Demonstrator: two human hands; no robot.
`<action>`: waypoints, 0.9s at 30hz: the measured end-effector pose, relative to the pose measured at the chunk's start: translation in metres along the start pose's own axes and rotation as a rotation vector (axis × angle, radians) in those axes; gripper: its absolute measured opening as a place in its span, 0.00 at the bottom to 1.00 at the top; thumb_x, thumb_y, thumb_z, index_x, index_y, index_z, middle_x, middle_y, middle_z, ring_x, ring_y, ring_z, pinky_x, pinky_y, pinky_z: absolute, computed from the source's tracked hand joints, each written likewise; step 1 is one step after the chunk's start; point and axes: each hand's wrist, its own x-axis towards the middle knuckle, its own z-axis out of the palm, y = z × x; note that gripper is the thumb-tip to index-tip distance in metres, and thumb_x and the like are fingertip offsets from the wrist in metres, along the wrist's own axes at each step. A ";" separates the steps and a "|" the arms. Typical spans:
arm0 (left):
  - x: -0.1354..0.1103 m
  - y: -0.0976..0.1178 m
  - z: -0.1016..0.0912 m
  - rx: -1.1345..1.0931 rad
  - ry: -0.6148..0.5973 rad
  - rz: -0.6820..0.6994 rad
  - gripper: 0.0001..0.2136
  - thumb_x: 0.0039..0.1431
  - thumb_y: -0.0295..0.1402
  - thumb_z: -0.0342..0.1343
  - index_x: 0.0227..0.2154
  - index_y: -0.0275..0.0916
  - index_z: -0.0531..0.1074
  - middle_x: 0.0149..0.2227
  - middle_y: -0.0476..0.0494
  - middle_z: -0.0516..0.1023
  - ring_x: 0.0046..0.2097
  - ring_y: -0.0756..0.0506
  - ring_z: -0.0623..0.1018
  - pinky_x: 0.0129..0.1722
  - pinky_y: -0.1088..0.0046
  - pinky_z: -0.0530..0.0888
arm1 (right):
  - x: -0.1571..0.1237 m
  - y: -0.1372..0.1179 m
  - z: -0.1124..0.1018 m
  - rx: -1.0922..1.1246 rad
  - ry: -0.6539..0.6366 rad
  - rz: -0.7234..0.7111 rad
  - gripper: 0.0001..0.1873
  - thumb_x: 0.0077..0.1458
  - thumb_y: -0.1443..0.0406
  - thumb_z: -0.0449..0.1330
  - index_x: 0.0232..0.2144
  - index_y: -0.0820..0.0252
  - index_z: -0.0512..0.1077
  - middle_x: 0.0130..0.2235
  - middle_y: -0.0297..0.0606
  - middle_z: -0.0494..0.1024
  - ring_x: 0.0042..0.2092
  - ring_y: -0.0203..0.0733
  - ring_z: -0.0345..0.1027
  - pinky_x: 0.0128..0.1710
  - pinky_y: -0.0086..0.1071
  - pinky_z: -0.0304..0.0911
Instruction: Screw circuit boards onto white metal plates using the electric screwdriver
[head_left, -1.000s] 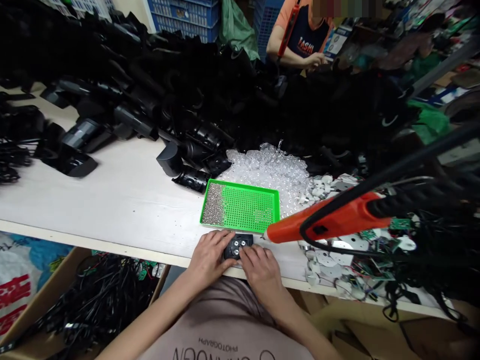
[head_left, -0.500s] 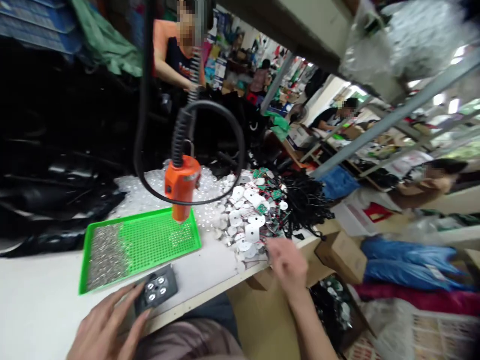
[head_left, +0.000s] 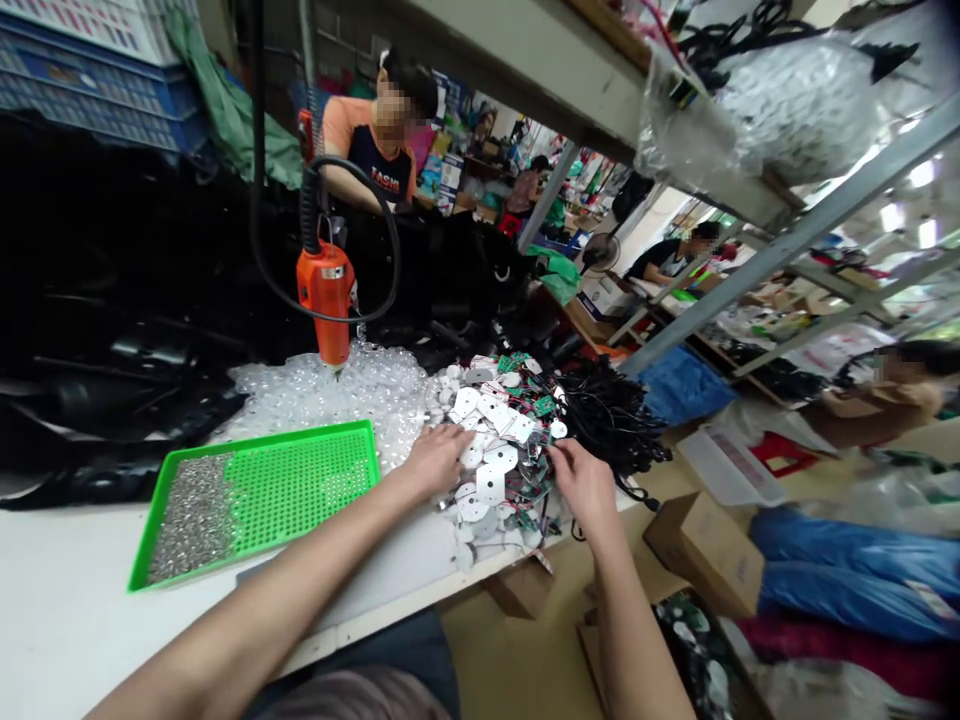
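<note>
At the far left, a mass of black plastic housings (head_left: pixel 112 300) lies heaped on the white table (head_left: pixel 60 600). In front of it sits your green perforated tray (head_left: pixel 300 480), with a patch of small silver screws (head_left: pixel 193 518) filling its left end. Above the tray's far edge, an orange electric screwdriver (head_left: pixel 325 300) hangs tip down on its black cord, just over a heap of transparent plastic pieces (head_left: pixel 322 395). Moving right, your left hand (head_left: pixel 435 460) rests on the near side of a pile of white plates (head_left: pixel 491 480), mixed with small green circuit boards (head_left: pixel 544 405); its fingers lie spread and slightly curved on the pile, with no grip showing. Your right hand (head_left: pixel 585 488) is at the pile's right edge, fingertips drawn together among thin wires, though you can't tell whether they pinch anything. Just past it, a tangle of black cables (head_left: pixel 611 425) spills toward the table edge, and a cardboard box (head_left: pixel 709 555) sits lower down to the right.
</note>
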 end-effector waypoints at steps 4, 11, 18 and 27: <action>0.002 -0.006 0.006 -0.052 -0.044 0.024 0.22 0.55 0.29 0.54 0.55 0.43 0.69 0.52 0.39 0.76 0.54 0.36 0.72 0.55 0.55 0.66 | -0.009 0.003 -0.010 0.444 0.081 -0.085 0.18 0.60 0.54 0.54 0.36 0.61 0.75 0.27 0.36 0.76 0.27 0.37 0.67 0.29 0.29 0.62; -0.014 0.003 -0.007 -0.176 -0.095 0.008 0.29 0.57 0.27 0.46 0.64 0.35 0.56 0.59 0.37 0.71 0.57 0.40 0.71 0.56 0.62 0.67 | -0.007 -0.034 -0.034 0.412 0.420 -0.421 0.08 0.60 0.64 0.57 0.35 0.60 0.77 0.31 0.37 0.79 0.29 0.36 0.70 0.31 0.29 0.65; -0.034 -0.004 0.002 -0.277 -0.140 0.007 0.27 0.55 0.35 0.55 0.60 0.41 0.64 0.58 0.38 0.72 0.57 0.36 0.72 0.56 0.58 0.65 | 0.014 -0.059 -0.061 0.099 0.681 -0.712 0.07 0.59 0.67 0.59 0.39 0.58 0.76 0.33 0.38 0.81 0.32 0.36 0.74 0.34 0.28 0.68; -0.036 -0.001 -0.017 -0.260 -0.217 -0.021 0.20 0.55 0.31 0.55 0.52 0.45 0.71 0.39 0.46 0.80 0.41 0.41 0.78 0.41 0.68 0.71 | 0.024 -0.059 -0.057 0.121 0.667 -0.697 0.07 0.61 0.66 0.58 0.39 0.60 0.76 0.32 0.38 0.80 0.31 0.35 0.73 0.33 0.27 0.67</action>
